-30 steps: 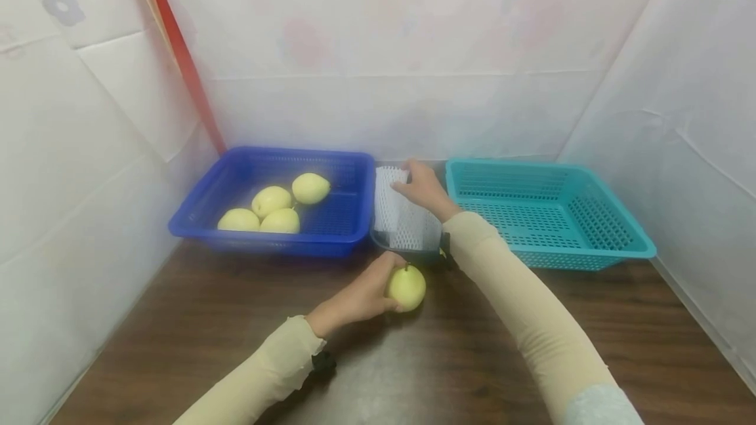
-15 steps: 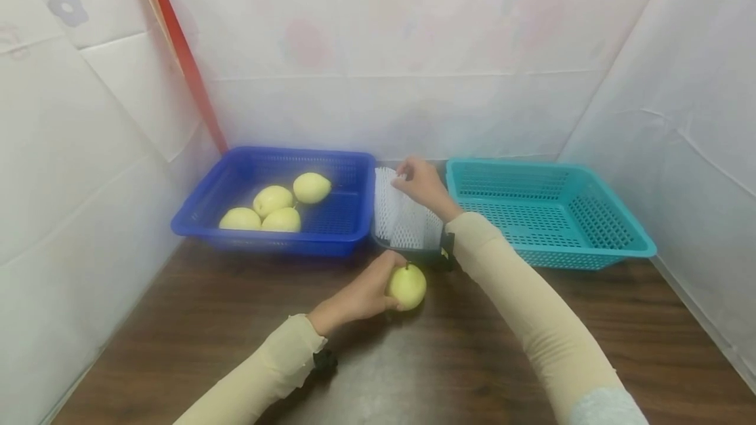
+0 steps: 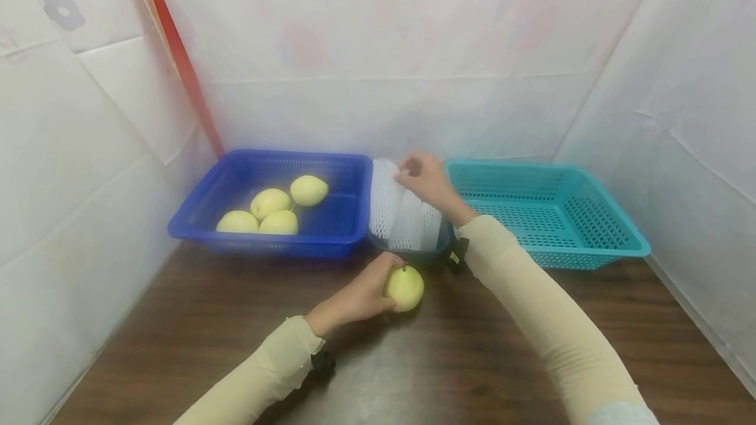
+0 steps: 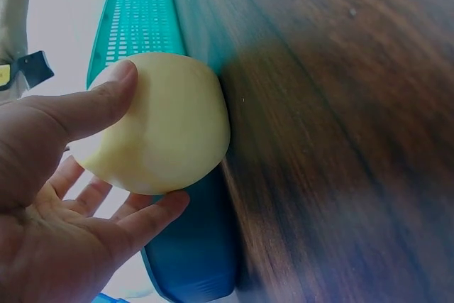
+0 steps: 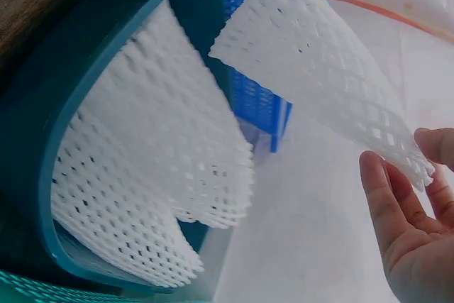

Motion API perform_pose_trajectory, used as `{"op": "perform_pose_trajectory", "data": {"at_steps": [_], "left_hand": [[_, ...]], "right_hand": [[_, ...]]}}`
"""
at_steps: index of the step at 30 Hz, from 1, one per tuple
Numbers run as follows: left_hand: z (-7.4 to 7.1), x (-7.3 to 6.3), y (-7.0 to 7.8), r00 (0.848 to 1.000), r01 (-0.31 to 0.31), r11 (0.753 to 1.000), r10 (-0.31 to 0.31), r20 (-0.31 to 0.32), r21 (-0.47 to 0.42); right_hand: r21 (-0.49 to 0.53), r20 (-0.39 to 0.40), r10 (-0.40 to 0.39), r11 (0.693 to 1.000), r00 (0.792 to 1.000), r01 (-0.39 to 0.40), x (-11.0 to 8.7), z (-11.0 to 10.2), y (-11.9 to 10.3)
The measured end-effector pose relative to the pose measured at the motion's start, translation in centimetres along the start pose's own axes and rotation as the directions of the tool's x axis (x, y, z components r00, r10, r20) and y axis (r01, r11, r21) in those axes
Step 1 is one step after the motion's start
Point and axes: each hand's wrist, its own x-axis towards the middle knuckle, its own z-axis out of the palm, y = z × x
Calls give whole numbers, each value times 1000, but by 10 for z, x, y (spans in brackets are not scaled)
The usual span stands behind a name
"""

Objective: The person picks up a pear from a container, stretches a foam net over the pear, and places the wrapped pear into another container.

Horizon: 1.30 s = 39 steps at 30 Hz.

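Pear [image 3: 404, 288] in the left hand [image 3: 363, 290], at the front of the tub. The thumb bears on one side and the fingers curl round the other; the stem points up. The pear sits at the surface of the table [image 3: 472, 366], though whether its base fully rests there cannot be told. A light, steady hold would suit this stage, since firm fingertips could bruise the skin.

The right hand [image 3: 428, 179] pinches a foam net [image 5: 319, 69] by one end between thumb and fingers. The net hangs slantwise, its free end near the blue basket, and in the right wrist view it stands apart from the other nets [image 5: 156, 118] lying in the tub [image 5: 35, 133]. Good practice here is a pinch close to the edge, taking one net only, and a lift high enough that the free end clears the rim without snagging. The mesh looks soft and likely to stretch, so a gentle pull should serve better than a tug.

Farther out, the blue basket [image 3: 266, 239] stands on the person's left with four pears [image 3: 270, 203] in it; the turquoise basket [image 3: 581, 256] stands on the right. The tub lies between them, so the lifting path is best kept narrow and upward.
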Motion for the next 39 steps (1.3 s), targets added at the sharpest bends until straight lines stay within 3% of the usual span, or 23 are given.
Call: {"op": "perform_pose_trajectory", "data": {"at_steps": [10,17,27,34,39], "left_hand": [[1,0,0,1000,12,1000,-12,12,-8],[0,0,0,1000,10,1000,-10,17,7],[0,1,-1,998,39,999,-39,39,3],[-4,1,1,999,42,999,-42,20,8],[-16,-4,6,997,81,994,-80,14,-77]], "right_hand": [[55,-20,-71,996,997,72,-23,-20,-17],[85,-34,-190,978,981,192,-47,-37,-21],[65,-35,-150,986,988,152,-79,-54,-22],[69,-45,-140,987,989,143,-95,-56,-23],[79,-67,-180,980,981,185,-104,-54,-23]]}}
